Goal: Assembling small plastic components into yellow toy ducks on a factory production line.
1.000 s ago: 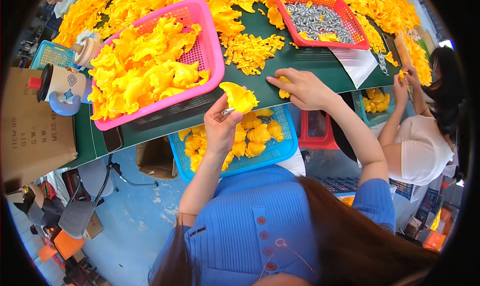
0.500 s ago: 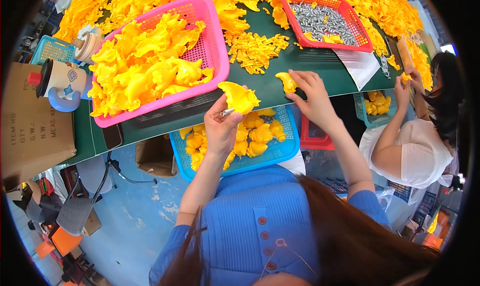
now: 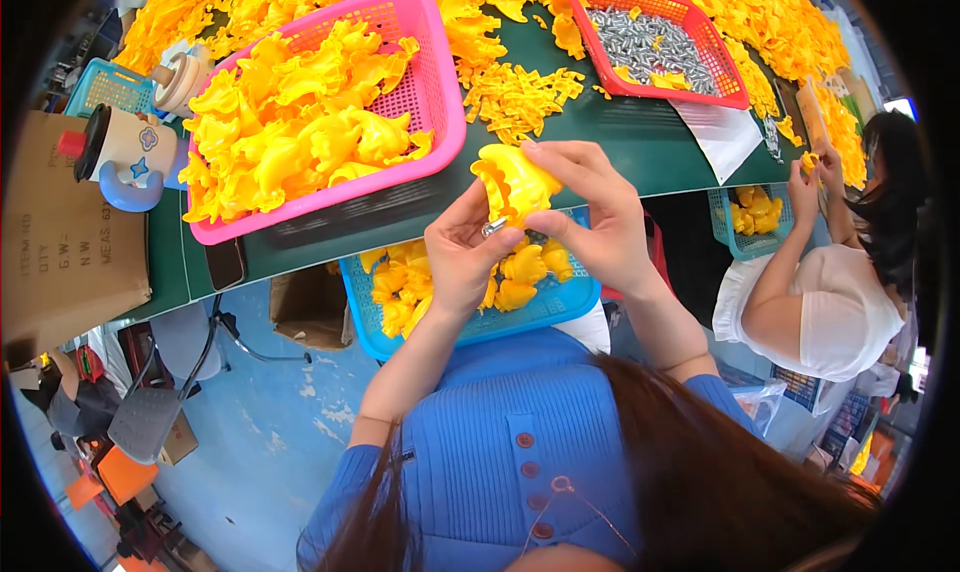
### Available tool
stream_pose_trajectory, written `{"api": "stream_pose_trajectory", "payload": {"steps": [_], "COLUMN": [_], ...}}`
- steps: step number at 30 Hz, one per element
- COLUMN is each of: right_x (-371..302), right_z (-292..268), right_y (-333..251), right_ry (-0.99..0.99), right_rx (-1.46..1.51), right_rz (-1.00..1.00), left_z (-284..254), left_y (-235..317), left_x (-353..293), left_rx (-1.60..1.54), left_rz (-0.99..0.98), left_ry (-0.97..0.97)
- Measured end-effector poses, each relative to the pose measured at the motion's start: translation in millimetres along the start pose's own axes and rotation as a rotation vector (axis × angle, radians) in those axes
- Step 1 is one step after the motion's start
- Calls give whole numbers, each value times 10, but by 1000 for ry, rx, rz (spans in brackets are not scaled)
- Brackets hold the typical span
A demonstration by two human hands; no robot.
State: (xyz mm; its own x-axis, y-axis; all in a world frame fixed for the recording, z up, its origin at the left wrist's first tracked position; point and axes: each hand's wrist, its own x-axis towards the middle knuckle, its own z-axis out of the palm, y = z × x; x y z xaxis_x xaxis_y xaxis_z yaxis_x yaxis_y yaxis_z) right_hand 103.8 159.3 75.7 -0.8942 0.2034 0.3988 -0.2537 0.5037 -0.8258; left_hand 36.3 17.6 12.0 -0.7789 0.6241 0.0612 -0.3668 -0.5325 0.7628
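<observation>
Just above the table's near edge, both my hands are on a glossy yellow plastic piece [image 3: 515,184] with a curved, scalloped edge. My left hand [image 3: 460,257] pinches its lower left side, where a small silver metal pin [image 3: 492,228] sticks out. My right hand [image 3: 608,217] closes over its right side, fingertips on top and thumb below. It looks like two curved shells set together, but my fingers partly hide the join. Below my hands, a blue basket [image 3: 548,307] holds several similar yellow pieces.
A pink basket [image 3: 440,82] heaped with yellow shells stands on the green table [image 3: 630,137] at the left. Farther right, a red basket [image 3: 690,94] holds silver pins. Piles of yellow parts cover the back. A person in white [image 3: 840,292] works at the right.
My right hand has lifted the small yellow shell off the table and brought it left onto the one in my left hand. My left hand has shifted slightly right.
</observation>
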Motion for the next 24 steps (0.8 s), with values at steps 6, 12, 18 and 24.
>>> {"api": "stream_pose_trajectory", "payload": {"steps": [6, 12, 18, 24], "right_x": [-32, -32, -40, -57], "right_z": [68, 72, 75, 79], "right_y": [-4, -8, -12, -12], "right_ry": [-19, -15, -26, -11], "right_rx": [14, 3, 3, -9], "right_rz": [40, 34, 52, 86], "left_z": [-7, 3, 2, 29], "left_y": [24, 29, 31, 31], "left_x": [-15, -12, -16, -8], "left_rx": [32, 51, 65, 66], "left_rz": [1, 17, 23, -6], "left_ry": [21, 18, 13, 44]}}
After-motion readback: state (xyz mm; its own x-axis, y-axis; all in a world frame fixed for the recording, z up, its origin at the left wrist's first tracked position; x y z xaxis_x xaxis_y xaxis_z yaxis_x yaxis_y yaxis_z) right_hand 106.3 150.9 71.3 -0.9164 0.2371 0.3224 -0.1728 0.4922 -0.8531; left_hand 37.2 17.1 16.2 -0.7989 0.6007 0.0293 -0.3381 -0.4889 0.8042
